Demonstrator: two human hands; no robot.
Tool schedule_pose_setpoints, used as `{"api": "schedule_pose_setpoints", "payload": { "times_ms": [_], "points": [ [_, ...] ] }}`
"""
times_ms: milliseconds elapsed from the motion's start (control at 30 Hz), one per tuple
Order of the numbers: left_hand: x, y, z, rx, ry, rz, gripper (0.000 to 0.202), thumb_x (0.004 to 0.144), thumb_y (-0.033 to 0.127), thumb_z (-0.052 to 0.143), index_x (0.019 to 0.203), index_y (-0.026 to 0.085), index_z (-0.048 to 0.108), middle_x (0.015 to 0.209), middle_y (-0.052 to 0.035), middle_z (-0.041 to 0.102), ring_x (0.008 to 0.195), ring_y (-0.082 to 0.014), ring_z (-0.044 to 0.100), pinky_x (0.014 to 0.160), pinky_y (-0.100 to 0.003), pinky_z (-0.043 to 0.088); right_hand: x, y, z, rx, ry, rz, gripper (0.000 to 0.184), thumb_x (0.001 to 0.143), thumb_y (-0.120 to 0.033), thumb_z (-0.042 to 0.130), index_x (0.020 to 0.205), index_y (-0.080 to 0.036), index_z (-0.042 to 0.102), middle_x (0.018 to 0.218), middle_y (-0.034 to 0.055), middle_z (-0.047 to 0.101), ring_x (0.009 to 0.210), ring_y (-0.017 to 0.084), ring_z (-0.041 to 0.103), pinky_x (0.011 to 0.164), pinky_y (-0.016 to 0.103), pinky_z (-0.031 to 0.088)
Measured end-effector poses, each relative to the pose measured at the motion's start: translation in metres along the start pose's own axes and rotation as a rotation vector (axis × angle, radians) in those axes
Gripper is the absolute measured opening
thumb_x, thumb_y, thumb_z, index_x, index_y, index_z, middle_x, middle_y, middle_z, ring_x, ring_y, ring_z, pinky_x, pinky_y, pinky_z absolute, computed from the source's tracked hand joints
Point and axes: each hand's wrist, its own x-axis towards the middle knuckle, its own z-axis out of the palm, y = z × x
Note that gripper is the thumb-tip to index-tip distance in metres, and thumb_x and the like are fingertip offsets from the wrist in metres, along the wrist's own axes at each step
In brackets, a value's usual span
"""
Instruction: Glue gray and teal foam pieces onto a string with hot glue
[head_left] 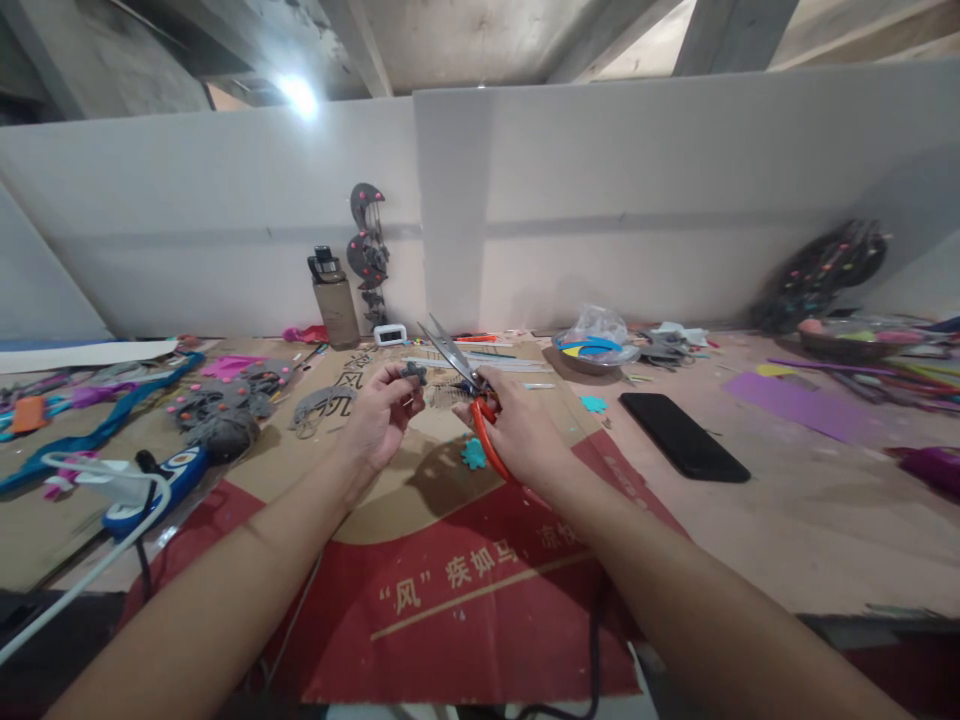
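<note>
My left hand (382,412) pinches a small grey felt piece (413,374) between thumb and fingertips, above a sheet of brown and red cardboard (450,590). My right hand (517,425) grips red-handled scissors (466,385). Their metal blades are parted and point up and left, close beside the grey piece. Two small teal flower cut-outs lie on the cardboard, one (473,454) just under my right hand, the other (593,404) to its right.
A black phone (684,436) lies to the right. A brown bottle (335,301) and hanging grey felt ornaments (367,255) stand by the white back wall. A glue gun (150,478) with cable, grey felt shapes (225,405), a bowl (596,352) and coloured scraps (795,400) surround the cardboard.
</note>
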Motion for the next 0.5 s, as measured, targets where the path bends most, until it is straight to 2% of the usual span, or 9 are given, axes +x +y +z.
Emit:
{"api": "schedule_pose_setpoints", "payload": {
  "times_ms": [100,267,500],
  "points": [
    [-0.0008,0.0005,0.0000,-0.022,-0.019,0.004,0.023,0.060,0.009,0.070,0.075,0.016,0.054,0.067,0.0035,0.055,0.056,-0.0049,0.049,0.052,-0.017,0.038,-0.0030,-0.0038,0.0020,-0.040,-0.015,-0.059,0.046,0.081,-0.042,0.055,0.122,-0.023,0.046,0.105,0.0085,0.055,0.086,0.018,0.052,0.075,0.029,0.042],
    [-0.0024,0.0029,0.0011,-0.006,-0.064,0.028,0.021,0.060,0.009,0.068,0.074,0.015,0.054,0.067,0.0036,0.054,0.056,-0.0043,0.047,0.050,-0.017,0.036,-0.0062,-0.0082,0.0027,-0.125,-0.016,-0.087,0.046,0.080,-0.044,0.056,0.120,-0.022,0.047,0.101,0.0085,0.054,0.090,0.020,0.050,0.079,0.030,0.040],
    [-0.0026,0.0006,0.0004,0.025,-0.038,0.040,0.027,0.058,0.008,0.067,0.078,0.017,0.053,0.069,0.0031,0.057,0.056,-0.0061,0.050,0.051,-0.019,0.038,-0.0074,-0.0081,0.0014,-0.176,-0.026,-0.126,0.049,0.080,-0.047,0.055,0.122,-0.022,0.046,0.100,0.0090,0.052,0.093,0.022,0.049,0.081,0.032,0.040]
  ]
}}
